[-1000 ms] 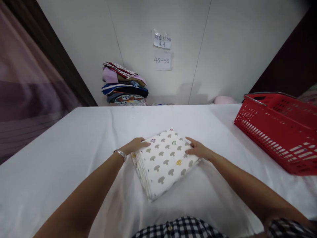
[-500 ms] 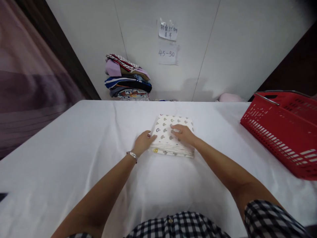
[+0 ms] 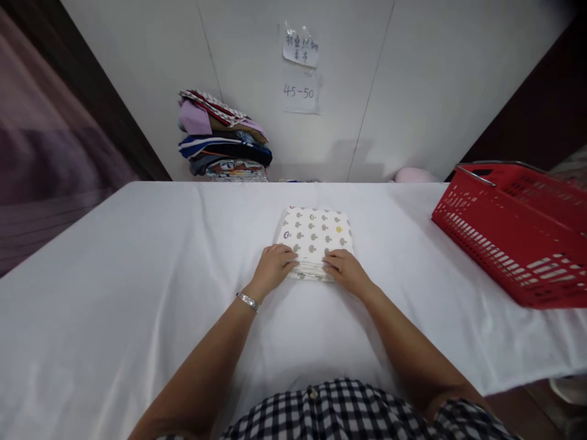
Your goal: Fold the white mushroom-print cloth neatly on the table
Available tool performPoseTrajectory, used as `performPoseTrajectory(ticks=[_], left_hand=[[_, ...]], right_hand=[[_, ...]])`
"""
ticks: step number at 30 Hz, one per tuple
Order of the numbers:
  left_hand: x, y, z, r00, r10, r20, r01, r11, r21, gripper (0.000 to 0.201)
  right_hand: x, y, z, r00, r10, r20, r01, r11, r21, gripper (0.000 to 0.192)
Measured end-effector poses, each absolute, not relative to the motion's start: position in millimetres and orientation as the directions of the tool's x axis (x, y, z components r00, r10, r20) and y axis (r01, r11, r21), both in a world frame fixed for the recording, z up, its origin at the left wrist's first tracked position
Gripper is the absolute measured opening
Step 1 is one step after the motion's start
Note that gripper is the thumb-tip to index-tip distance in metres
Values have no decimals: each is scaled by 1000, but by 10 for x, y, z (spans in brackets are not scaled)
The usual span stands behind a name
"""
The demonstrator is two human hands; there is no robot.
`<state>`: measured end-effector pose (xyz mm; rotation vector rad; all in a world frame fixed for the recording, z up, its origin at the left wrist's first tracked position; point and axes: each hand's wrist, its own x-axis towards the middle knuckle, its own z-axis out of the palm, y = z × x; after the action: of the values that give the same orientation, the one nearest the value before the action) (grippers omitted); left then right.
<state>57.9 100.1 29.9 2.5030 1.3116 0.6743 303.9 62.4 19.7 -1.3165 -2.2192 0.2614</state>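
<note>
Two hands are on one folded cloth here, everything else is just sitting around. Going left to right: there's a dark purplish curtain running down the 9 o'clock side, blurry. Up at 11 o'clock, past the far edge of the table, a stack of folded clothes leans against the white wall, with two paper notes taped above it at 12 o'clock, the lower one reading 45-50.

The table itself wears a white sheet, a bit wrinkled. The left hand, silver bracelet on the wrist, lies palm down with fingers loosely together, fingertips touching the near left corner of the folded mushroom-print cloth. That cloth lies flat dead centre on the sheet, squared up, layered edges facing the person. The right hand mirrors it at the near right corner, fingers flat and close together, pressing on the edge, not gripping anything.

Just behind the table at 1 o'clock a pink rounded thing peeks up, can't tell what it is. At 3 o'clock a red plastic basket with a metal handle sits on the sheet, well apart from the cloth. Bottom edge, 6 o'clock: the person's black-and-white checked shirt.
</note>
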Motion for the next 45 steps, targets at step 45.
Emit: performPoseTrajectory(ticks=[45], left_hand=[[555, 878, 172, 531, 771, 351, 685, -635, 358, 24]], right_hand=[[2927, 459, 109, -256, 872, 418, 785, 440, -437, 22]])
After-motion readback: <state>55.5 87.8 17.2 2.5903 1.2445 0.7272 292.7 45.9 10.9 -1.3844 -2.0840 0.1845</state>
